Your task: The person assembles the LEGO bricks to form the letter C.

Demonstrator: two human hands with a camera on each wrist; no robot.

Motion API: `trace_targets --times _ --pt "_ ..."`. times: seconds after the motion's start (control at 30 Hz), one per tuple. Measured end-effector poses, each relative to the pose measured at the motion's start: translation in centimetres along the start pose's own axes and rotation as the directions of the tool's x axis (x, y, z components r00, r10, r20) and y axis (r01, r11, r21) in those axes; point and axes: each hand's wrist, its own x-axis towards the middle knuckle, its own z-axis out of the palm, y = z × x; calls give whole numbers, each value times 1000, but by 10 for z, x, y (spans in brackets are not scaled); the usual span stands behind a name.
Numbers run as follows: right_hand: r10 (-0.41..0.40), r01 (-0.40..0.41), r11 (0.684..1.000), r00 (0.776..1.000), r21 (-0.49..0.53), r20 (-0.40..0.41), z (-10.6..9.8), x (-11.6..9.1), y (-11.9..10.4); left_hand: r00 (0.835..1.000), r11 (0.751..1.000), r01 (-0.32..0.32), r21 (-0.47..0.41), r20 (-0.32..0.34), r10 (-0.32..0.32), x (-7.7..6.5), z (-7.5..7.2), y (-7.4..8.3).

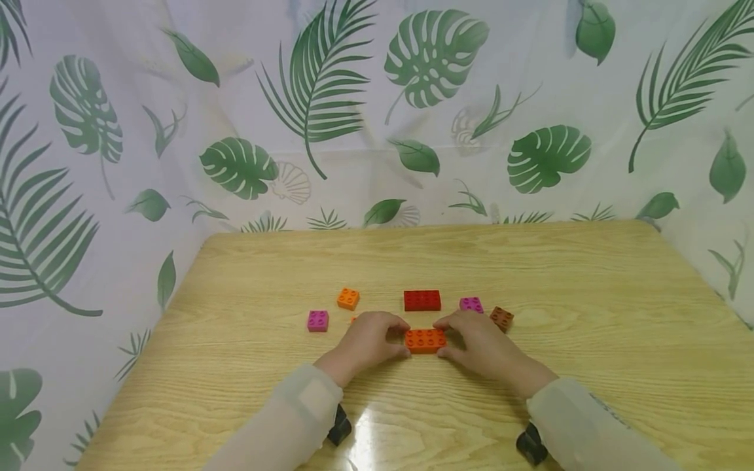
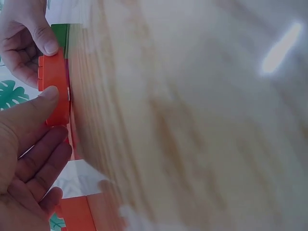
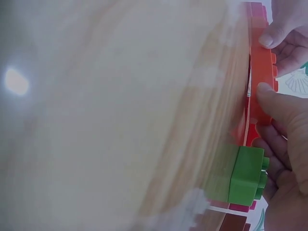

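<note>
An orange-red toy brick [image 1: 425, 341] with two rows of studs lies lengthwise between the two hands, studs up. Its left end is pinched by the left hand [image 1: 366, 341], thumb on the near side. At the other end, the right hand [image 1: 484, 347] pinches it the same way. I cannot tell whether the brick touches the table. A green brick [image 3: 246, 175] stands beside the right hand in the right wrist view; in the head view that hand hides it. Near the left hand, an orange brick [image 2: 77, 211] shows in the left wrist view, mostly hidden in the head view.
Behind the hands lies a long dark red brick [image 1: 421, 300]. Square bricks flank it: orange [image 1: 348, 299] and magenta [image 1: 318, 320] on the left, another magenta [image 1: 471, 305] and a brown one [image 1: 502, 318] on the right. A leaf-patterned cloth [image 1: 365, 190] hangs behind the wooden table [image 1: 424, 261].
</note>
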Motion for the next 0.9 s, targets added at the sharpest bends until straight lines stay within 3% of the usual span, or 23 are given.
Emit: trace_targets --times 0.3,0.53,0.73,0.9 --pt "-17 21 997 999 79 -46 0 -6 -1 1000 994 10 -108 8 -9 -10 -3 2" --pt "-25 29 996 998 90 -51 -1 -16 -7 999 994 -44 -95 -6 44 -25 -7 6" --pt "-79 86 988 995 128 -59 1 -26 -13 995 991 -99 -87 -17 98 -39 -9 10" --pt "-53 55 983 998 174 -20 3 -33 -18 994 990 -102 -101 17 104 -47 -9 12"
